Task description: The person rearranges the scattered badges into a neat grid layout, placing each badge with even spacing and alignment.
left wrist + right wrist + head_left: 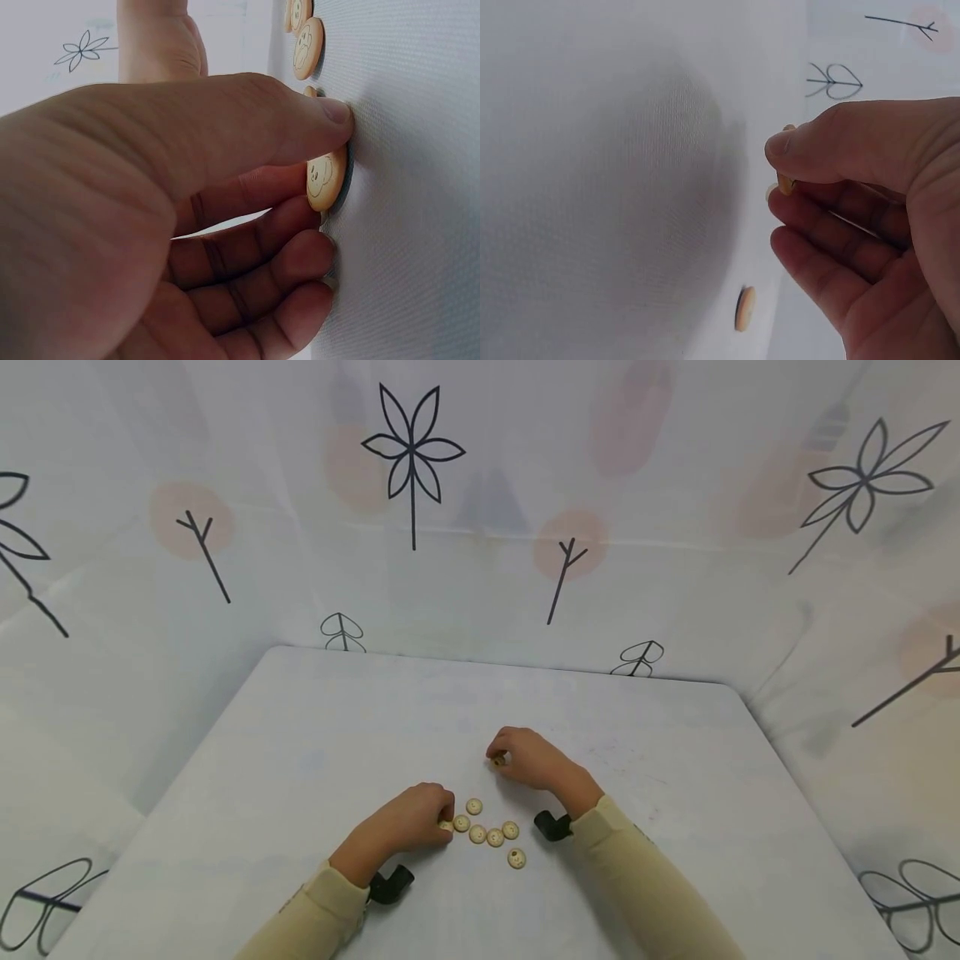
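Observation:
Several small round wooden discs with line-drawn faces lie on the white table, among them a lone disc (pixel 517 858) nearest me and another disc (pixel 474 807) at the far side. My left hand (pixel 416 817) is low at the left end of the group. Its thumb and fingertips pinch a wooden disc (pixel 321 187) at the tabletop, the thumb covering part of the drawing. Farther back and to the right, my right hand (pixel 531 758) pinches a second wooden disc (pixel 785 184) on edge between thumb and fingers, above the table.
The white table (pixel 360 718) has rounded far corners. Behind and beside it hangs a pale cloth (pixel 480 593) printed with flowers and twigs. A black wrist camera (pixel 392 885) sits under the left wrist, another black camera (pixel 552 826) by the right.

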Tool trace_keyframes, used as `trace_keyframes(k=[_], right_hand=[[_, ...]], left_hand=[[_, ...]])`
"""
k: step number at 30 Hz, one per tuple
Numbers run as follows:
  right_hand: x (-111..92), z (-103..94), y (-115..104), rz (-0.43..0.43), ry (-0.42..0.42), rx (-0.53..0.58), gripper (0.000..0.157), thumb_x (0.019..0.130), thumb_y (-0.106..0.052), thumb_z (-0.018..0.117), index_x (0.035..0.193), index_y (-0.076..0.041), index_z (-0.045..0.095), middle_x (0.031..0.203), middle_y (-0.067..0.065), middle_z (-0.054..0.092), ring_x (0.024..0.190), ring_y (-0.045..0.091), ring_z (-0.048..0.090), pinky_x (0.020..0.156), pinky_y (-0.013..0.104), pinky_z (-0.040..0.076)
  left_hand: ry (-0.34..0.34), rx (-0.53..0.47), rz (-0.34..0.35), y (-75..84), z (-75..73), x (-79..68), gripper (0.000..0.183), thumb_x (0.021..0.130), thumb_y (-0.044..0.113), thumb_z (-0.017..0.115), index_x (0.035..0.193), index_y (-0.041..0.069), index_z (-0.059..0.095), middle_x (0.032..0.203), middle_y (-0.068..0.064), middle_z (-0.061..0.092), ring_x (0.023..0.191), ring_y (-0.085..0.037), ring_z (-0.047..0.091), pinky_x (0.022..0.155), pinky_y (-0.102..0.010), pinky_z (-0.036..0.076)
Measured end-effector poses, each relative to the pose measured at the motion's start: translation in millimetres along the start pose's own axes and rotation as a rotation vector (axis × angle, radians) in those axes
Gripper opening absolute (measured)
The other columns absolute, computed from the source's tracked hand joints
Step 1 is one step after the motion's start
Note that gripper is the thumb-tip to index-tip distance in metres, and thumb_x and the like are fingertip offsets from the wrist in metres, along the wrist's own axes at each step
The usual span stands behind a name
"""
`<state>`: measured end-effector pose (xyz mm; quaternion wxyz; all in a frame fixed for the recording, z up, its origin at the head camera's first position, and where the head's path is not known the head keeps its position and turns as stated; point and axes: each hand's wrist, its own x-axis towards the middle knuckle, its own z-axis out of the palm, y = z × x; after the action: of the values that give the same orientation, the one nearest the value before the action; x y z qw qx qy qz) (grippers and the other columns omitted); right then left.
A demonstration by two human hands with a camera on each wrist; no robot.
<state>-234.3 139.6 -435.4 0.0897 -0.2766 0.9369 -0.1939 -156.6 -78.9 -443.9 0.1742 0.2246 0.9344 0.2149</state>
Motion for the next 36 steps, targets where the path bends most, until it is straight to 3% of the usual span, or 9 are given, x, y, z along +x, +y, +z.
trace_keyframes(k=[17, 27, 36], right_hand=[[7.8, -6.4, 11.2, 0.038, 0.002, -0.021, 0.023, 0.087, -0.008, 0.067, 0.108, -0.014, 0.072, 0.108, -0.003, 0.065, 0.103, 0.015, 0.061, 0.093, 0.035, 0.049], [13.1, -8.5, 17.6, 0.004, 0.007, -0.045, 0.022, 0.087, -0.006, 0.066, 0.108, -0.011, 0.072, 0.108, 0.000, 0.066, 0.100, 0.016, 0.061, 0.090, 0.035, 0.050], [16.0, -7.6, 24.6, 0.008, 0.029, -0.038, 0.020, 0.089, -0.007, 0.064, 0.107, -0.013, 0.072, 0.108, -0.001, 0.065, 0.101, 0.016, 0.062, 0.089, 0.034, 0.050]], left_hand=[[0.003, 0.005, 0.003, -2.1, 1.8, 1.0, 0.010, 0.080, 0.016, 0.071, 0.079, 0.015, 0.061, 0.072, 0.005, 0.051, 0.068, -0.010, 0.046, 0.063, -0.026, 0.040], [-0.003, -0.005, -0.019, -3.4, 1.7, 2.1, 0.011, 0.081, 0.017, 0.072, 0.079, 0.016, 0.061, 0.071, 0.005, 0.051, 0.068, -0.011, 0.047, 0.063, -0.026, 0.040], [0.023, 0.003, 0.065, -7.3, 1.1, 2.4, 0.009, 0.078, 0.012, 0.070, 0.077, 0.013, 0.061, 0.069, 0.006, 0.049, 0.064, -0.009, 0.044, 0.059, -0.024, 0.038]])
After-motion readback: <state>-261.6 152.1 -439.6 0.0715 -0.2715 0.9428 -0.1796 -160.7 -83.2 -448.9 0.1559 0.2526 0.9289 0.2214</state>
